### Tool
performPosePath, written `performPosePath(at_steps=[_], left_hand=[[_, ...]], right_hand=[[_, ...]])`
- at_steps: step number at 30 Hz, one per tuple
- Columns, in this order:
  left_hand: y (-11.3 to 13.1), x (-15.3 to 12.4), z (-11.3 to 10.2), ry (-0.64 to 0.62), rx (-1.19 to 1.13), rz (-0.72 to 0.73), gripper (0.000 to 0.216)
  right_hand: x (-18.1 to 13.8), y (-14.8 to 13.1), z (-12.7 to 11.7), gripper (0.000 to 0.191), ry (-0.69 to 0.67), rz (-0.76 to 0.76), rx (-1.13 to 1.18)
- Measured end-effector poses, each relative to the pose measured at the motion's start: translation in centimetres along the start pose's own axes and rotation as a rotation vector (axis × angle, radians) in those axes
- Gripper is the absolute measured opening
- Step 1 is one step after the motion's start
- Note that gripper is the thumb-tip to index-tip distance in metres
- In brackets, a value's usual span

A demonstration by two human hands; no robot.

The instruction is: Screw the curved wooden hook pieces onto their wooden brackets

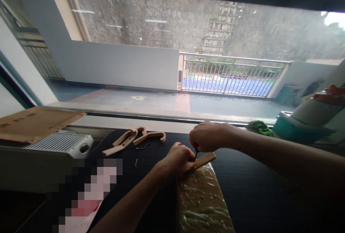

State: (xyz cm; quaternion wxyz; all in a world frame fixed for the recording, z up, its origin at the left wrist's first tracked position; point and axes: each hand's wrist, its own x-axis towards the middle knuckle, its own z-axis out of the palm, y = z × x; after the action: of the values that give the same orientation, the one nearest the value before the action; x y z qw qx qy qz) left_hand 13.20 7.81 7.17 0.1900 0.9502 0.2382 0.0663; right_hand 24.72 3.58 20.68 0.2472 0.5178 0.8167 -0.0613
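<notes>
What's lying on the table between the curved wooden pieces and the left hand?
In the head view, a few small dark screws lie loose on the black table between the curved wooden pieces and the left hand.

Two bare forearms, no sleeves, rings or watch on left hand (178,159) or right hand (206,136)

Pale wooden strip (205,160), flat and slanted on the dark table, one end poking out rightward from under the hands. Small dark tool (196,152), upright, tip touching the strip.
</notes>
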Motion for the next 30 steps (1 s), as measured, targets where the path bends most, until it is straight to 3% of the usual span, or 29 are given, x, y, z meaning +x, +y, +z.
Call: performPosePath(at_steps=[3, 10, 20, 27, 30], left_hand=[[0.0, 0.1, 0.0, 0.0, 0.007, 0.011, 0.015], [0.0, 0.1, 0.1, -0.005, 0.016, -0.008, 0.017], [0.2, 0.0, -0.2, 0.031, -0.004, 0.016, 0.018], [0.4, 0.0, -0.5, -0.011, -0.005, 0.005, 0.017], [0.3, 0.0, -0.5, -0.008, 0.014, 0.004, 0.016]], right_hand=[[0.6, 0.6, 0.6, 0.02, -0.002, 0.0, 0.043], [0.4, 0.7, 1.2, 0.03, 0.01, 0.109, 0.063], [0.3, -0.8, 0.3, 0.008, 0.055, -0.1, -0.069], [0.9, -0.1, 1.1, 0.016, 0.069, 0.076, 0.028], [0.2, -0.4, 0.8, 0.019, 0.071, 0.057, 0.03]])
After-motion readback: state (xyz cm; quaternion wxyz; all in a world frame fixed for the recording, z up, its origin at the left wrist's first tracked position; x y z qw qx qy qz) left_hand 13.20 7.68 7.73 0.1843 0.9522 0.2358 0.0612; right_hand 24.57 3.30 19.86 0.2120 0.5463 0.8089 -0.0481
